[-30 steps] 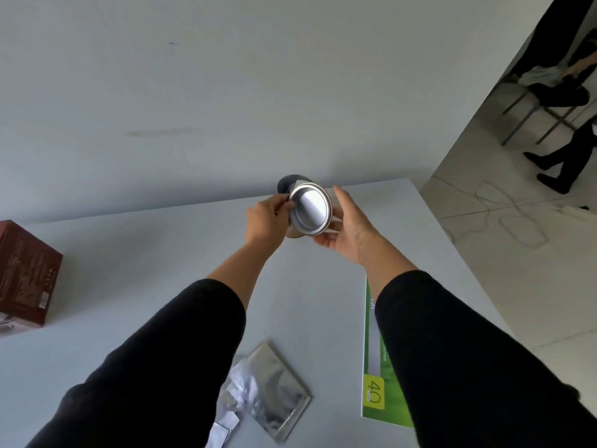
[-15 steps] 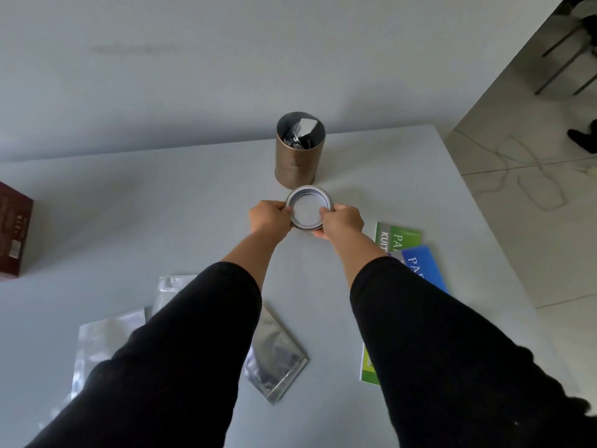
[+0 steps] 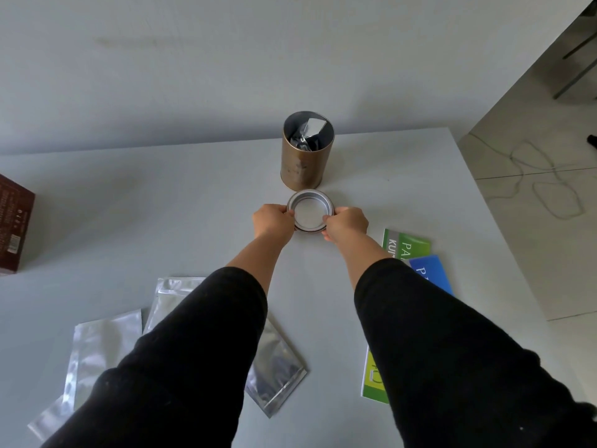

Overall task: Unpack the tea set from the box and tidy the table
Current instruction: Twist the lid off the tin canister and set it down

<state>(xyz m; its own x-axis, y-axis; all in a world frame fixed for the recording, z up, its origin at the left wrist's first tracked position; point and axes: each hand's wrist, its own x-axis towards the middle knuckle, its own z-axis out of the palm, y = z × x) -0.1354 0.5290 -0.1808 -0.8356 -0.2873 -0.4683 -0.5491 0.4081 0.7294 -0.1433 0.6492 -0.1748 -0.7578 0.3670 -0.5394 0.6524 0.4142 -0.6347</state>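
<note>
Round metal lid [image 3: 310, 211] sits w/ open side up, silver inside, thin bronze rim, pinched btwn both hands: left hand [image 3: 274, 222] fingers curled on its left edge, right hand [image 3: 345, 224] on its right edge. Just beyond fingertips: bronze tin [image 3: 306, 163], upright, open, crumpled foil bag [image 3: 307, 134] inside. On grey table [image 3: 161, 202].

Brown box [image 3: 14, 227] cut off at left edge. Sleeves hide parts of foil pouches [image 3: 103, 347] and booklets [image 3: 426, 273]. Tin [image 3: 303, 163] label unreadable.
</note>
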